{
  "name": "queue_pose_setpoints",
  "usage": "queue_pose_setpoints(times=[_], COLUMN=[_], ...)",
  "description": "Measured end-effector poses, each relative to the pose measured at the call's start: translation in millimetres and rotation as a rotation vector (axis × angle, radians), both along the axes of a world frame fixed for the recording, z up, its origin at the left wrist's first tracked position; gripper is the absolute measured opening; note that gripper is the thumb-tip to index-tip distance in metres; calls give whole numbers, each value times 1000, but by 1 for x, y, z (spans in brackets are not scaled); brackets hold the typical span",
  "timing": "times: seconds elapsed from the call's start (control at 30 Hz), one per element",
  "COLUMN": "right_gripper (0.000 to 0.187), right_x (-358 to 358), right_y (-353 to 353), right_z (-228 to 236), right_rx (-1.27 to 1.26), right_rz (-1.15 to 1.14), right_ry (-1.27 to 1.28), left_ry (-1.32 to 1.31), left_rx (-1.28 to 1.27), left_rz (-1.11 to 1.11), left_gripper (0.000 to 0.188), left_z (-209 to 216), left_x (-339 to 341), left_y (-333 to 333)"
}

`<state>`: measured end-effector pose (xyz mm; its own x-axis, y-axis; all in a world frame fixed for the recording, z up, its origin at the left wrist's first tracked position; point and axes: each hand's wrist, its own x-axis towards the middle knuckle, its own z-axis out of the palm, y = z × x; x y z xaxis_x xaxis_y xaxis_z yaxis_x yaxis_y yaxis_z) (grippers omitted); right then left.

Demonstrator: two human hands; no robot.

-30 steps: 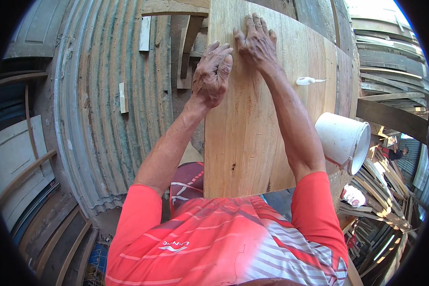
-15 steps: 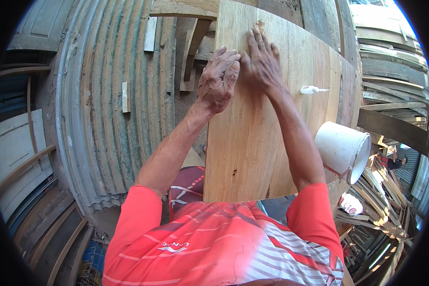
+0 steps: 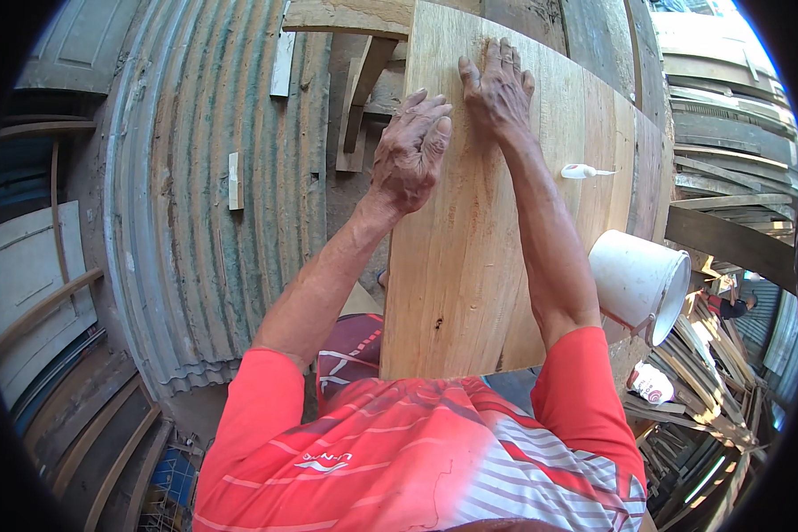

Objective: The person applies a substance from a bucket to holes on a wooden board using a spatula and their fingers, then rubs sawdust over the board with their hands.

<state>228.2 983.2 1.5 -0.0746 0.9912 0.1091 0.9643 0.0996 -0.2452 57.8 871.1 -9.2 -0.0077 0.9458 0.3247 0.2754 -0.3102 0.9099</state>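
A wide wooden panel (image 3: 465, 257) of pale joined boards lies in front of me. My right hand (image 3: 499, 93) rests flat on its far part, fingers stretched, over a brownish smear of dust (image 3: 486, 44). Above the panel's left edge is my left hand (image 3: 410, 155), fingers curled in and thumb up against them; whatever it may hold is hidden. To the right of my right forearm, a small white bottle with a thin pointed tip (image 3: 579, 171) lies on its side on the panel.
A white bucket (image 3: 629, 270) lies tilted at the panel's right edge. Corrugated metal sheeting (image 3: 195, 266) with two short wood pieces spreads out on the left. Stacked boards (image 3: 727, 142) and scrap wood fill the right, where another person (image 3: 727, 306) appears far off.
My right hand has slid forward along the panel, away from me and slightly right, so the gap between my hands is wider. My left hand stays curled in nearly the same place.
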Motion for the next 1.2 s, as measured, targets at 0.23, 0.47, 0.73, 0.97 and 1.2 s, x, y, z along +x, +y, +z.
queue_pose_setpoints(times=[0.23,0.47,0.73,0.97,1.2], right_gripper=[80,74,82,81,78], right_x=[0,4,26,14,15], right_y=[9,25,14,38,43], right_z=[-1,3,3,-2,0], right_rx=[10,18,-46,5,-17], right_rz=[57,114,111,75,121], right_ry=[-46,-86,41,-30,-69], left_ry=[-13,-3,-5,7,8], left_rx=[-3,5,-7,6,3], left_rz=[2,-1,2,-7,-3], left_gripper=[42,42,39,38,38], left_z=[1,-1,-1,1,0], left_x=[-1,0,-2,1,-1], left_y=[0,1,0,2,2])
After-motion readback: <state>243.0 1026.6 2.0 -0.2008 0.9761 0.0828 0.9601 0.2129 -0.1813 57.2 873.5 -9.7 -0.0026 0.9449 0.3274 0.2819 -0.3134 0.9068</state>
